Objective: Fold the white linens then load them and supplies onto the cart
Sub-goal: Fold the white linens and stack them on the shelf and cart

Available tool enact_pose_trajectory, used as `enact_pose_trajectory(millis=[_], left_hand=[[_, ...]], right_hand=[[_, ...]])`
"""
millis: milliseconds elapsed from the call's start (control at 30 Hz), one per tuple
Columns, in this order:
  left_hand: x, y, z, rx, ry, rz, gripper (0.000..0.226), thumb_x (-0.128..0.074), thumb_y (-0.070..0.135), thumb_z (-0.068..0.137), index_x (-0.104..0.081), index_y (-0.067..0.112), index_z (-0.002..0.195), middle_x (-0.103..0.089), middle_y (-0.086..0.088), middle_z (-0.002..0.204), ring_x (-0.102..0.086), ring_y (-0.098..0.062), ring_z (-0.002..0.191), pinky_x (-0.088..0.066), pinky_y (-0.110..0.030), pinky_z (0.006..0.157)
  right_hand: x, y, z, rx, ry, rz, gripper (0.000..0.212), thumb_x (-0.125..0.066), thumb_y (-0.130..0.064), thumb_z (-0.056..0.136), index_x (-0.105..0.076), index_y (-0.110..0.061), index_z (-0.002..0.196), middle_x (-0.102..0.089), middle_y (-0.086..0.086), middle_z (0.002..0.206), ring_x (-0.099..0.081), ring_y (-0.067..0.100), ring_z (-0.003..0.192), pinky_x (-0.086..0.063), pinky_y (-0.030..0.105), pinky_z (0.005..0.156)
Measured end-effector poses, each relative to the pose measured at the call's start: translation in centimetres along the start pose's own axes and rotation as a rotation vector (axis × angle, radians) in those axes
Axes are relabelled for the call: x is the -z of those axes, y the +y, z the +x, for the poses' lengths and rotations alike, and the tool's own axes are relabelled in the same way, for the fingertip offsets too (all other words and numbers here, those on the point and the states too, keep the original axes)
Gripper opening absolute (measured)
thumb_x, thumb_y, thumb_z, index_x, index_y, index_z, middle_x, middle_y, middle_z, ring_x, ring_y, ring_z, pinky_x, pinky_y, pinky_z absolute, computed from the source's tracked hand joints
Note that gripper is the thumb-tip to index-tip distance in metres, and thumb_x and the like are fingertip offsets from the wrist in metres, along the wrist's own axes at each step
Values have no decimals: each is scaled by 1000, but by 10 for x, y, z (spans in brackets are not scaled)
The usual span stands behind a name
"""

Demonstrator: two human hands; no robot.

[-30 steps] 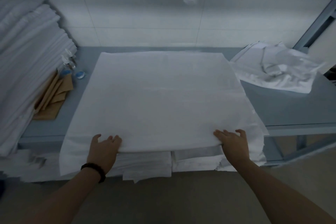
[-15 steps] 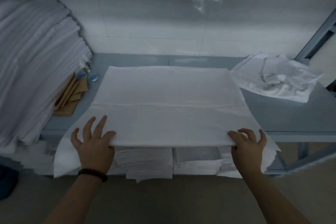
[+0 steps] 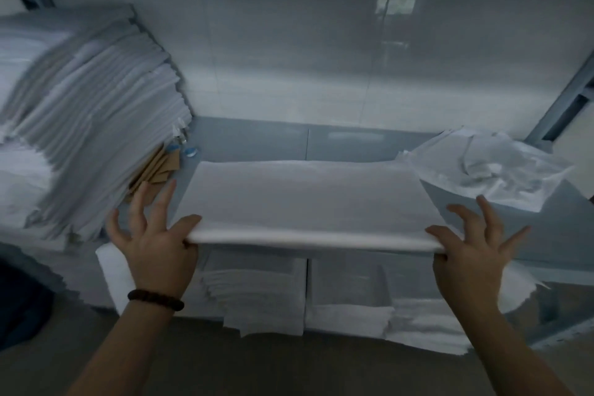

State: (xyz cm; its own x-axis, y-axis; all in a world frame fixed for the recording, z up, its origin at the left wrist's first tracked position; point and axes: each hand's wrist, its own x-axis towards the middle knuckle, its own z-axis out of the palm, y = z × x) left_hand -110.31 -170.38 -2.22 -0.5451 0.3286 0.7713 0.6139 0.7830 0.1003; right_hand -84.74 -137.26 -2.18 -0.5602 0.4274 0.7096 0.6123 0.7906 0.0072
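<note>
The folded white linen (image 3: 308,199) lay in the middle of the frame, a smooth, matte rectangle on the grey-blue table (image 3: 273,138), with its rounded fold along the table's near edge. Our left hand (image 3: 154,241) and right hand (image 3: 472,244) bracketed the near corners, each thumb laid flat on the fold and the other fingers straight and splayed, off the cloth. A dark beaded bracelet (image 3: 156,298) circled the left wrist. A blurred, leaning stack of folded linens (image 3: 96,112) filled the left of the frame, half hiding brown paper pieces (image 3: 157,167). A crumpled sheet (image 3: 491,167) lay at the right. Lower stacks (image 3: 257,292) sat partly hidden beneath.
</note>
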Motion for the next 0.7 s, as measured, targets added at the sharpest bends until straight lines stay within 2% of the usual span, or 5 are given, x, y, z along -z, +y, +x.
enact_pose_trajectory(millis=[133,267,367,467,700], left_hand=[[17,8,9,11,-47,34,19,-70,1,64,-74,19,70,-52,-16,136,-27,-44,138,-8,-70,107],[25,12,35,5,-276,63,24,-81,-2,58,-74,20,65,-47,-16,143,-17,-45,142,4,-74,105],[20,10,62,-33,-477,142,16,-78,18,72,-70,28,63,-31,-8,155,6,-38,146,19,-69,103],[-3,6,87,-78,-611,241,9,-65,44,84,-70,40,77,-8,4,161,29,-31,142,23,-67,101],[-96,-5,138,-150,-813,391,20,-59,62,81,-66,45,91,5,9,161,33,-34,139,11,-74,103]], right_hand=[[13,6,19,25,-42,14,39,-74,14,48,-74,-14,75,-54,21,131,-21,46,140,1,80,99],[15,7,45,9,-193,27,31,-79,9,53,-72,-18,67,-48,17,140,-9,43,144,2,82,98],[8,7,68,-4,-360,-2,29,-79,3,61,-73,-24,68,-42,12,147,3,39,146,2,82,98],[-11,9,91,-5,-531,-98,17,-72,-15,78,-72,-32,80,-23,3,158,22,34,144,1,81,99],[-88,8,148,31,-732,-166,2,-64,-40,87,-64,-39,85,4,-10,161,33,29,140,1,79,101]])
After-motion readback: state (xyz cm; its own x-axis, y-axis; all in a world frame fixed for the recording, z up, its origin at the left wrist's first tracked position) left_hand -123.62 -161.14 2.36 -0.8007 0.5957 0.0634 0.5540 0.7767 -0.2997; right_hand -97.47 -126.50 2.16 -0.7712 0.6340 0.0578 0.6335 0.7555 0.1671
